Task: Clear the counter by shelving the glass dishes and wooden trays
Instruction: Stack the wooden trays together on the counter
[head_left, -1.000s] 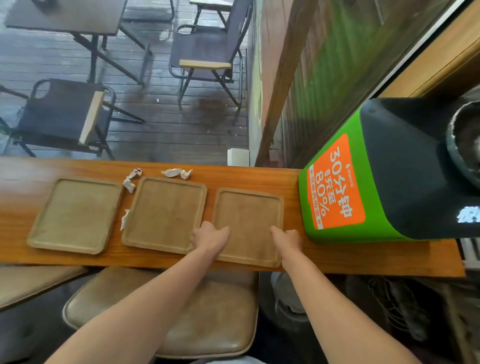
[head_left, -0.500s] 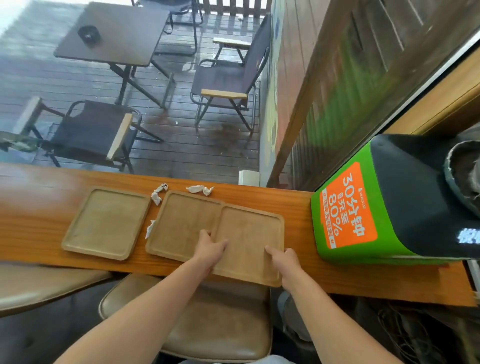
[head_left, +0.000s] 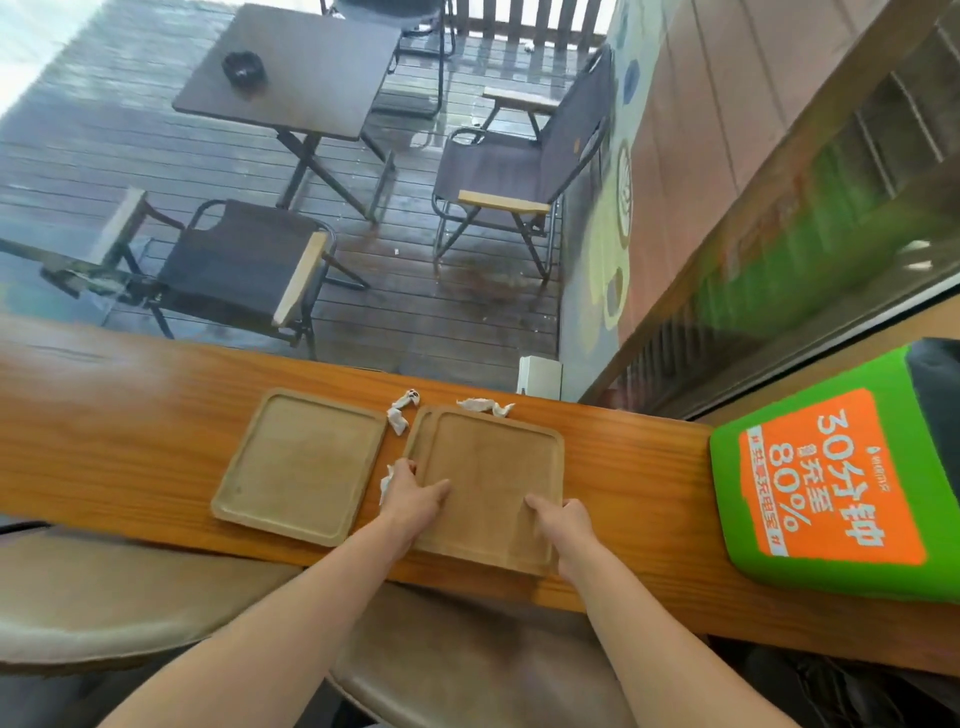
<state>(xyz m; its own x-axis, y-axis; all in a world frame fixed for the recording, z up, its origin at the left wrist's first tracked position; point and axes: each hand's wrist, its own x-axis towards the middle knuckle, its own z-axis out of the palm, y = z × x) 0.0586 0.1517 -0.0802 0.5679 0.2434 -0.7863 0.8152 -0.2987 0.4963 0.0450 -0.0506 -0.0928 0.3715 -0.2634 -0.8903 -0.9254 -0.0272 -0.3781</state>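
Your left hand (head_left: 415, 493) and right hand (head_left: 563, 519) grip the near edge of the upper wooden tray (head_left: 493, 478), thumbs on top, stacked on a second tray (head_left: 420, 423) on the surface (head_left: 130, 415). A third tray (head_left: 301, 462) lies just left, paper scraps (head_left: 400, 415) between.

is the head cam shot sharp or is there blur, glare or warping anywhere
Head view: the wooden trays and both hands, left hand and right hand, look fairly sharp; the counter shows soft sheen and bows from wide-angle distortion; the wall at upper right is smeared; the top left corner is blown out white.
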